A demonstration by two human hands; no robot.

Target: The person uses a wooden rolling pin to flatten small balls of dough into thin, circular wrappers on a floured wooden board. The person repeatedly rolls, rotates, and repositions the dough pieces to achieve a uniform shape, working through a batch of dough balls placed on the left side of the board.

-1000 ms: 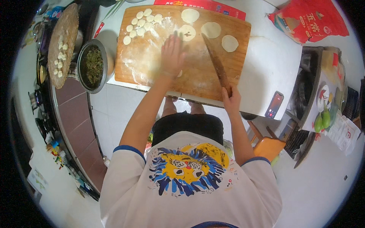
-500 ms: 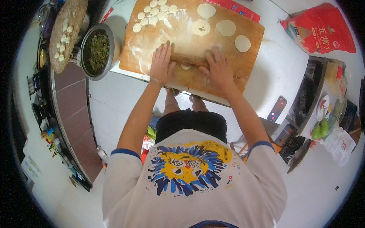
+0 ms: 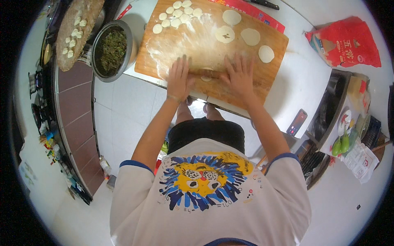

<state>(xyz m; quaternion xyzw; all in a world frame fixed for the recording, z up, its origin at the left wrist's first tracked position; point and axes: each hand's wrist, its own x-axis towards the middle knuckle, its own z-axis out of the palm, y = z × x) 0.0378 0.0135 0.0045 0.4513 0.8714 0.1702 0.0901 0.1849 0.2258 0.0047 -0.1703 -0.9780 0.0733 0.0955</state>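
Note:
My left hand [image 3: 178, 80] and my right hand [image 3: 240, 78] lie over the two ends of a wooden rolling pin [image 3: 208, 74], fingers stretched out rather than wrapped round it. Motion blurs the pin and fingertips. Under the pin, a small dough round [image 3: 206, 78] partly shows on the floured wooden board [image 3: 164, 51]. Several small flattened dough pieces [image 3: 176, 22] sit at the board's far left. At its far right are rolled-out wrappers [image 3: 250, 37], one with a dark mark [image 3: 225, 35] in its middle.
A metal bowl of chopped green filling [image 3: 111, 55] stands left of the board, beside a round woven tray [image 3: 65, 41] holding shaped dough pieces [image 3: 73, 43]. A red bag [image 3: 347, 43], a phone [image 3: 297, 122] and a black-handled knife [image 3: 264, 4] are on the white table around the board.
The view has shifted, so the board and bowl sit differently in the picture, and the knife now shows at the top. Both hands stay on the rolling pin, fingers outstretched.

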